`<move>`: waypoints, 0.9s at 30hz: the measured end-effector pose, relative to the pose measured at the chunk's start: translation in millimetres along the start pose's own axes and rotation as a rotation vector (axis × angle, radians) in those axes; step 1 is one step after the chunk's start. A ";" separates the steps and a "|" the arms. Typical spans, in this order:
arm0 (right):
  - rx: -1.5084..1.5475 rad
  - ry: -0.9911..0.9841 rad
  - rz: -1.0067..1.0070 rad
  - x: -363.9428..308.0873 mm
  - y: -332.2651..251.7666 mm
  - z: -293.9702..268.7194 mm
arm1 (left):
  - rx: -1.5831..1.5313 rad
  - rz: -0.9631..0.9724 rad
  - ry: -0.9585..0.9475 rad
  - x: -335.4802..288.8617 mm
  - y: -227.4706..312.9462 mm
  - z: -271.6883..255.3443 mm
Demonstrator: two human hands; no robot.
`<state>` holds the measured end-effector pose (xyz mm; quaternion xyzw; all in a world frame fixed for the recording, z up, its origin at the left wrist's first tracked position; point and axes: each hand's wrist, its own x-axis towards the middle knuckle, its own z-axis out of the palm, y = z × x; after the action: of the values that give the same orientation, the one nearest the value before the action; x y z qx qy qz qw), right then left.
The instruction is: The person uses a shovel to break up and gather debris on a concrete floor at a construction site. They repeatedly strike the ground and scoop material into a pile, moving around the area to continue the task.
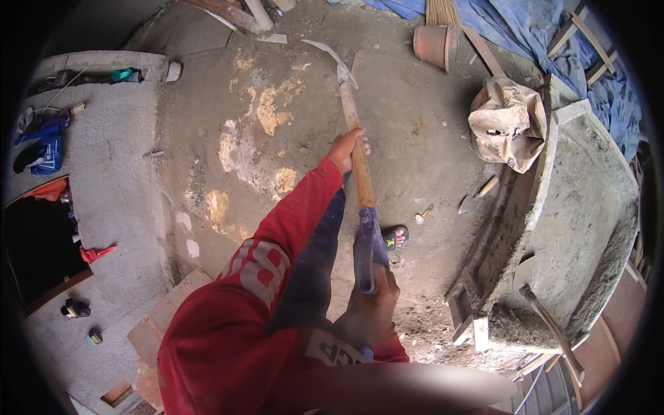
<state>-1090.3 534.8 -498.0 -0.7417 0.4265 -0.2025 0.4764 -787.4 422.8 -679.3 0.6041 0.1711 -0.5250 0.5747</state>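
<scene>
A long-handled hoe lies across the middle of the view, its thin, curved metal head at the far end, over the grey floor. The shaft is bare wood, with blue covering on its nearer part. My left hand is wrapped around the wooden shaft below the head. Lower down, my right hand grips the shaft by the end of the blue part; it is slightly blurred. My sandalled foot shows beside the shaft. Whether the hoe's head touches the floor, I cannot tell.
At right stands a cement-coated trough with a wooden-handled tool leaning in it. A crumpled paper sack, a trowel and an orange bucket are nearby. A grey ledge runs along the left.
</scene>
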 end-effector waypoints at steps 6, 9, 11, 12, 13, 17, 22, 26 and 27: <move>0.473 0.387 0.812 -86.0 4.1 -110.3 | -0.236 -0.170 -0.121 -100.7 -171.0 16.2; 0.484 0.633 1.033 -156.0 -16.8 -169.3 | -0.077 -0.363 -0.143 -181.3 -238.3 33.9; 0.534 0.873 1.291 -226.4 3.6 -222.6 | 0.069 -0.468 -0.108 -237.4 -260.6 35.5; 0.517 0.863 1.368 -223.1 16.8 -240.4 | 0.101 -0.498 -0.046 -247.9 -275.6 34.5; 0.510 0.907 1.446 -225.1 14.6 -245.3 | 0.119 -0.500 -0.025 -256.2 -281.7 31.2; 0.616 0.800 1.361 -262.8 10.0 -200.4 | 0.329 -0.428 0.022 -250.3 -308.2 -9.1; 0.829 0.651 1.296 -165.1 -0.3 -39.8 | 0.445 0.045 0.256 -92.1 -332.2 -125.2; 1.115 0.642 1.343 -112.9 -57.8 118.1 | 0.730 -0.091 0.343 -25.0 -135.7 -182.6; 1.211 0.605 1.273 -80.1 -77.7 152.1 | 0.762 0.014 0.381 15.3 -108.5 -210.5</move>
<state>-993.0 696.3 -491.7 0.0916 0.6809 -0.2760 0.6722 -777.1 631.1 -792.4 0.8607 0.0641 -0.4256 0.2720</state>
